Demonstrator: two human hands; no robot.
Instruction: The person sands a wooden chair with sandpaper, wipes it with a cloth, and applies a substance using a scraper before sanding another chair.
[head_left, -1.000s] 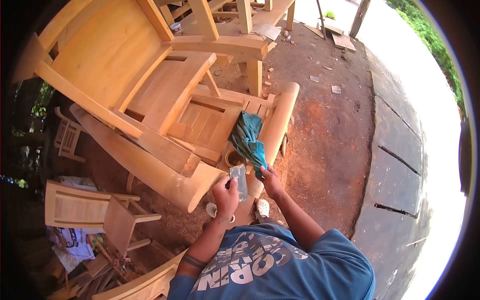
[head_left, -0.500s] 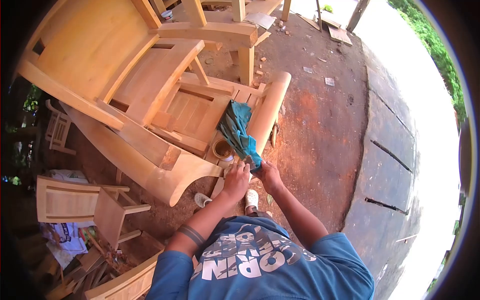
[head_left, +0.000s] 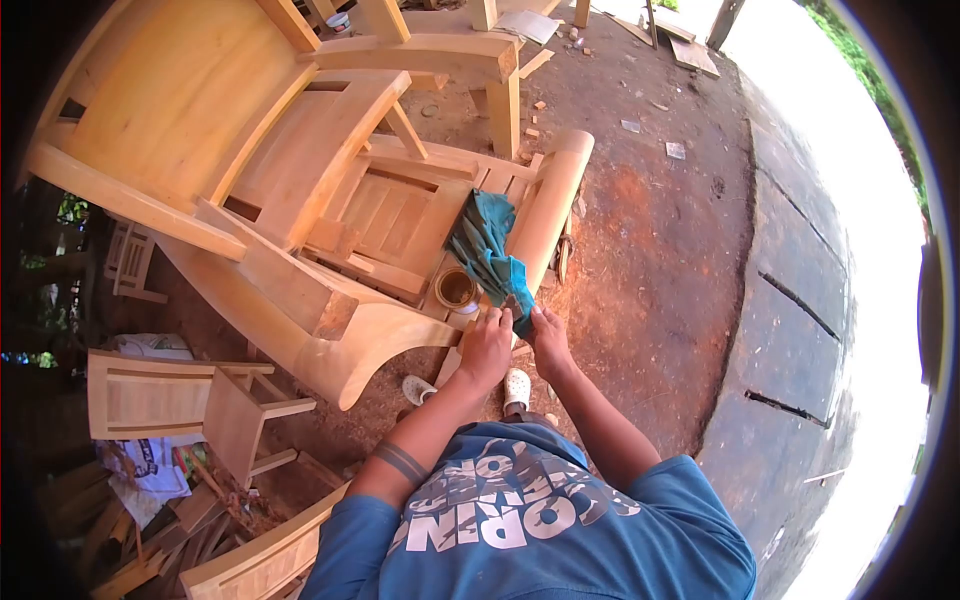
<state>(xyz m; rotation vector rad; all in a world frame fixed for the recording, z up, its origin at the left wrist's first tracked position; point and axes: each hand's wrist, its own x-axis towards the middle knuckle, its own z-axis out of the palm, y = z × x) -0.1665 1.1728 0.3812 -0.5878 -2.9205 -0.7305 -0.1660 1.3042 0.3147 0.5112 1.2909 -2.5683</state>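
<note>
Centre frame, the teal cloth [head_left: 488,245] drapes over the wooden chair [head_left: 395,215] beside a small tin [head_left: 456,288] – right hand [head_left: 548,335] pinches its lower end, left hand [head_left: 487,347] curled against it, grip unclear

We could not tell what our left hand [head_left: 487,348] gripped, as its fingers covered it. The near end of the teal cloth [head_left: 487,250] vanished inside our right hand [head_left: 548,335]. The far and left edges cut off the large wooden chair [head_left: 200,120].
</note>
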